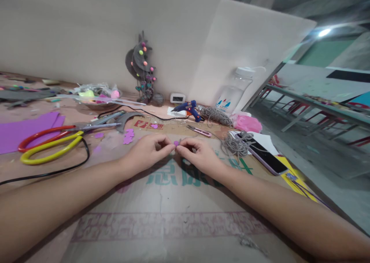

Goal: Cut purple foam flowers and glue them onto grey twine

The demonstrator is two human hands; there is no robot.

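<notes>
Pale partition (pixel 86 31) ahead; grey floor (pixel 312 159), long table (pixel 323 108) and bright lamp (pixel 324 32) at right.

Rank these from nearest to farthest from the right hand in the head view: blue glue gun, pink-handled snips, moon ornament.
1. Pink-handled snips: just beyond the right hand.
2. Blue glue gun: behind the snips.
3. Moon ornament: at the back, leftward.

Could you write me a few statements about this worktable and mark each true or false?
1. The left hand and right hand meet at a small purple piece. True.
2. The scissors have two blue handles. False: one is red, the other yellow.
3. The right hand grips the glue gun. False: it rests beyond the hands.
4. A phone lies right of the right hand. True.
</notes>
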